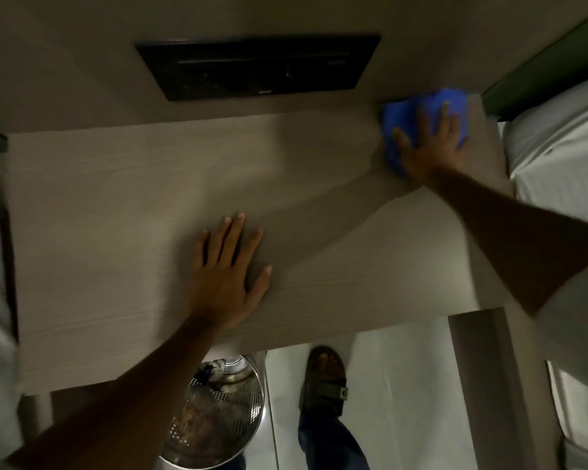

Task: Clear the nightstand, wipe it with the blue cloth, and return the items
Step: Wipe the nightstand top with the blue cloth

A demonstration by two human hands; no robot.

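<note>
A pale wood-grain bench (116, 215), the nightstand top, fills the frame, bare across its whole width left of the working grip. White bedding (564, 157) presses against its edge just right of that grip, and the wall meets it directly beyond the fingertips, leaving open room only toward the left and the near edge. A black switch panel (258, 67) sits on the wall, up and left of the cloth; its markings are too dim to read. Below the near edge, a perforated metal bin (218, 412) and a sandalled foot (326, 378) show, both partly cut off by the bench. The left hand (226, 276) lies flat, fingers spread, holding nothing. The right hand (428, 147) presses the blue cloth (418, 111) into the far right corner, palm down; the bunched, blurred cloth bulges past the fingers.
</note>
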